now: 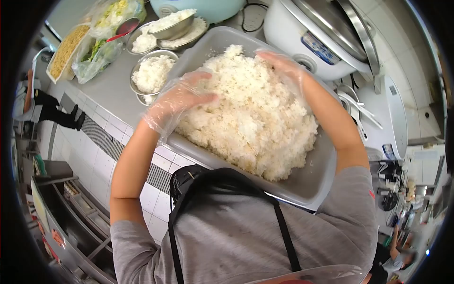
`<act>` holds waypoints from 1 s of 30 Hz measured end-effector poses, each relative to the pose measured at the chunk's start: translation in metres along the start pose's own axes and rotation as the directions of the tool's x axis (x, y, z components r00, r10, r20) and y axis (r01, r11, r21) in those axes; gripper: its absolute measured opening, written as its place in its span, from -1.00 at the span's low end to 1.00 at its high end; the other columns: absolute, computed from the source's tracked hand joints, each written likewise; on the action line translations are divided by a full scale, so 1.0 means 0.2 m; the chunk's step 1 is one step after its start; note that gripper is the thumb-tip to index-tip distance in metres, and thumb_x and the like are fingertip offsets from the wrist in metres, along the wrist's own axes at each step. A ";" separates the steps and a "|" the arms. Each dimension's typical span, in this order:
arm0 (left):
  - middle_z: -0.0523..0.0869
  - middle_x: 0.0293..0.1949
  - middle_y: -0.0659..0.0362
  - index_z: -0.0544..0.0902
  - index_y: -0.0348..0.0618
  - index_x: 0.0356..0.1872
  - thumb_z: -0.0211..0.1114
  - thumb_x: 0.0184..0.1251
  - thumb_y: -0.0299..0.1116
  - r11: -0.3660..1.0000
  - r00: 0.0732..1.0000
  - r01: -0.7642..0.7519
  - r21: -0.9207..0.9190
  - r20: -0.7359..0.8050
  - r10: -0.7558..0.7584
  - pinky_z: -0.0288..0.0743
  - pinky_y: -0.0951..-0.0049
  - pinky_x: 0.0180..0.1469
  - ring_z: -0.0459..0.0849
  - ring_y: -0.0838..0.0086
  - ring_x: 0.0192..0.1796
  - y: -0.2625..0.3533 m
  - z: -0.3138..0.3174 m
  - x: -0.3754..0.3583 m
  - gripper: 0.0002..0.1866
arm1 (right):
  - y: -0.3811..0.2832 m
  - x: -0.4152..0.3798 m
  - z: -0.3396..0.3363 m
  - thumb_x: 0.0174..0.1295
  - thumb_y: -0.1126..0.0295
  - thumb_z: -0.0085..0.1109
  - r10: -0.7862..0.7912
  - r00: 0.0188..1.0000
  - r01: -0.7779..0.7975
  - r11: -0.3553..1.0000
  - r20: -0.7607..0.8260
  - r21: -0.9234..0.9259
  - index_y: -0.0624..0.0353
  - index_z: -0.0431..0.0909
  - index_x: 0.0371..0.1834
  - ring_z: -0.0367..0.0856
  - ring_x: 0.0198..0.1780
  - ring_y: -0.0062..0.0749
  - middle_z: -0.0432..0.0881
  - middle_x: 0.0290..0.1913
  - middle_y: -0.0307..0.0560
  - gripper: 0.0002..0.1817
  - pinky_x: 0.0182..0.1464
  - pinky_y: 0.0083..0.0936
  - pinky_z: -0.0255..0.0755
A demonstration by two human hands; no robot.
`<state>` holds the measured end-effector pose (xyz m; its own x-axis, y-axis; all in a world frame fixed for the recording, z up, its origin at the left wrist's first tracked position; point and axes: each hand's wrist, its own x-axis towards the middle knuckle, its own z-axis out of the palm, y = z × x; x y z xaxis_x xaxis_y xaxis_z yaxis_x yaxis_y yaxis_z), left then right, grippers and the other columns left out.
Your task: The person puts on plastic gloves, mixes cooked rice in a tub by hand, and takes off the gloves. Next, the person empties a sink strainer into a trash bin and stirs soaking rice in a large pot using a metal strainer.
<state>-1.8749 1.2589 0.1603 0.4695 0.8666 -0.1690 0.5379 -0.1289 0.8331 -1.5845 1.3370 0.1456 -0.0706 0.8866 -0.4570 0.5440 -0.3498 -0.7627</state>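
A heap of cooked white rice (250, 118) fills most of a large grey plastic tub (307, 182). My left hand (182, 97), in a clear plastic glove, rests at the left side of the heap with thumb and fingers apart, touching the rice. At the far right side of the heap is my right hand (283, 68), gloved too, its fingers stretched out against the rice near the tub's rim. Some of the right fingers are hard to make out through the glove. Neither hand grips anything.
Steel bowls of rice (153, 73) stand left of the tub, beside bagged vegetables (97, 54), a red ladle (125, 31) and a container of brown food (68, 52). A large white rice cooker (288, 35) stands behind. Other people (42, 102) are at the far left and lower right.
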 end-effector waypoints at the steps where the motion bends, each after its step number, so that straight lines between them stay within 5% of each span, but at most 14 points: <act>1: 0.37 0.13 0.06 0.33 -0.10 0.15 0.25 0.09 -0.13 0.948 0.985 0.165 -0.273 0.001 -0.172 0.13 0.31 0.20 0.31 0.33 0.17 -0.03 -0.02 -0.03 -0.40 | -0.03 0.11 0.06 0.05 -0.21 -0.04 -0.130 0.978 0.123 0.991 0.161 0.050 -0.02 0.11 0.30 -0.05 0.36 -0.25 0.05 0.33 -0.06 -0.21 0.32 -0.23 -0.14; 2: 0.18 0.27 0.03 0.21 -0.15 0.24 0.25 0.06 0.00 0.856 0.973 0.165 -0.490 -0.062 -0.223 0.04 0.21 0.25 0.14 0.29 0.30 -0.02 0.00 -0.07 -0.24 | -0.05 0.22 0.12 0.10 -0.11 -0.01 -0.255 0.915 0.229 0.966 0.313 0.119 -0.04 0.03 0.33 -0.14 0.39 -0.30 -0.08 0.38 -0.07 -0.24 0.35 -0.19 -0.23; 3: 0.18 0.27 0.03 0.21 -0.15 0.24 0.25 0.06 0.00 0.851 0.968 0.169 -0.498 -0.079 -0.238 0.04 0.21 0.25 0.14 0.29 0.30 -0.04 -0.01 -0.08 -0.24 | -0.07 0.32 0.17 0.10 -0.11 -0.01 -0.259 0.906 0.235 0.966 0.333 0.113 -0.04 0.03 0.33 -0.14 0.39 -0.30 -0.08 0.38 -0.07 -0.24 0.35 -0.19 -0.23; 5: 0.10 0.31 0.01 0.11 -0.17 0.28 0.21 0.02 0.14 0.589 0.975 0.093 -0.803 -0.046 -0.216 -0.10 0.09 0.29 0.00 0.26 0.36 -0.09 -0.02 -0.06 -0.12 | -0.13 0.51 0.25 0.15 -0.03 -0.03 -0.186 0.890 0.196 0.980 0.416 0.019 -0.05 0.20 0.24 -0.08 0.38 -0.42 -0.04 0.38 -0.17 -0.39 0.35 -0.34 -0.20; 7: 0.02 0.34 0.05 0.05 -0.15 0.30 0.03 0.17 0.15 0.675 0.956 0.219 -0.704 0.016 -0.294 -0.27 0.04 0.32 -0.11 0.20 0.38 -0.12 -0.05 -0.03 -0.21 | -0.16 0.58 0.35 0.17 0.01 -0.04 -0.134 0.876 0.170 0.985 0.464 -0.038 -0.06 0.29 0.20 -0.05 0.37 -0.49 -0.03 0.38 -0.21 -0.47 0.35 -0.42 -0.18; 10: -0.05 0.36 0.10 0.01 -0.11 0.32 -0.09 0.24 0.15 0.587 0.958 0.228 -0.777 0.071 -0.278 -0.38 -0.02 0.31 -0.16 0.12 0.38 -0.21 -0.02 0.03 -0.26 | -0.30 0.47 0.49 0.04 -0.05 0.07 -0.131 0.863 0.418 0.725 0.487 -0.547 -0.10 0.43 0.07 0.24 0.17 -0.39 0.33 0.12 -0.17 -0.47 0.20 -0.44 0.08; 12: -0.06 0.37 0.12 0.00 -0.07 0.32 -0.11 0.23 0.19 0.675 0.996 -0.082 -0.734 -0.041 0.077 -0.37 -0.03 0.31 -0.14 0.05 0.37 -0.37 0.01 0.08 -0.24 | -0.40 0.40 0.57 -0.06 -0.10 0.14 -0.154 0.857 0.511 0.382 0.492 -0.770 -0.13 0.53 -0.02 0.44 0.04 -0.33 0.57 -0.05 -0.14 -0.47 0.10 -0.45 0.25; 15: 0.01 0.34 0.11 0.06 -0.08 0.30 -0.08 0.20 0.20 0.788 0.963 0.140 -0.600 -0.104 -0.250 -0.24 0.03 0.28 -0.06 0.11 0.35 -0.33 0.01 0.20 -0.23 | -0.33 0.34 0.68 -0.27 -0.11 0.26 -0.142 0.705 0.658 0.499 0.695 -0.564 -0.07 0.59 -0.13 0.50 -0.08 -0.26 0.61 -0.21 -0.03 -0.41 -0.05 -0.39 0.34; 17: 0.06 0.32 0.09 0.11 -0.09 0.29 -0.05 0.17 0.21 0.813 0.937 0.233 -0.534 -0.101 -0.335 -0.15 0.08 0.27 -0.01 0.16 0.34 -0.32 0.00 0.23 -0.23 | -0.27 0.18 0.82 -0.13 0.14 0.21 -0.210 0.628 0.776 0.243 0.749 -0.583 0.03 0.58 -0.17 0.51 -0.13 -0.24 0.59 -0.21 -0.01 -0.59 -0.09 -0.43 0.38; 18: 0.09 0.31 0.09 0.13 -0.09 0.28 -0.04 0.16 0.22 0.819 0.935 0.253 -0.514 -0.086 -0.343 -0.10 0.10 0.26 0.02 0.18 0.33 -0.31 0.00 0.22 -0.23 | -0.26 0.05 0.80 -0.13 0.14 0.21 -0.219 0.637 0.769 0.243 0.739 -0.591 0.03 0.58 -0.17 0.51 -0.13 -0.24 0.59 -0.21 -0.01 -0.59 -0.09 -0.43 0.38; 20: 0.14 0.30 0.08 0.17 -0.10 0.27 -0.02 0.14 0.23 0.823 0.937 0.291 -0.488 -0.030 -0.349 -0.01 0.14 0.25 0.07 0.23 0.32 -0.29 0.00 0.18 -0.23 | -0.25 -0.26 0.71 -0.03 0.24 0.21 -0.411 0.609 0.775 0.127 0.678 -0.619 0.08 0.40 0.06 0.34 0.15 -0.08 0.39 0.12 0.08 -0.48 0.18 -0.26 0.24; 23: 0.20 0.26 0.07 0.22 -0.10 0.25 0.01 0.13 0.22 0.816 0.951 0.283 -0.503 0.037 -0.307 0.09 0.19 0.19 0.13 0.27 0.29 -0.16 0.00 0.08 -0.23 | -0.10 -0.40 0.51 0.08 0.29 0.09 -0.439 0.706 0.706 0.372 0.556 -0.603 0.05 0.38 0.04 0.43 0.03 -0.08 0.43 0.07 0.08 -0.60 0.12 -0.24 0.30; 27: 0.31 0.20 0.11 0.30 -0.09 0.21 0.06 0.11 0.20 0.787 0.970 0.222 -0.575 0.044 -0.241 0.16 0.26 0.13 0.20 0.35 0.24 -0.07 0.02 0.01 -0.27 | -0.02 -0.55 0.26 0.17 0.21 0.04 0.025 0.982 0.128 0.650 0.189 -0.749 0.05 0.35 -0.01 0.52 -0.21 -0.21 0.52 -0.14 0.08 -0.66 -0.14 -0.34 0.43; 30: 0.31 0.22 0.11 0.22 -0.19 0.23 0.01 0.20 0.11 0.829 0.995 0.097 -0.550 0.038 -0.091 0.17 0.46 0.16 0.31 0.37 0.20 0.01 0.05 0.03 -0.30 | 0.18 -0.57 0.09 0.09 0.12 0.11 -0.241 0.966 0.221 0.597 0.090 -0.771 0.18 0.40 -0.07 0.47 -0.46 -0.32 0.56 -0.44 -0.03 -0.57 -0.41 -0.44 0.37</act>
<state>-1.8636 1.2596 0.1558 0.4444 0.8561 -0.2639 0.1064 0.2421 0.9644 -1.5730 1.2174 0.1626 -0.2747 0.9139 -0.2989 0.9540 0.2202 -0.2036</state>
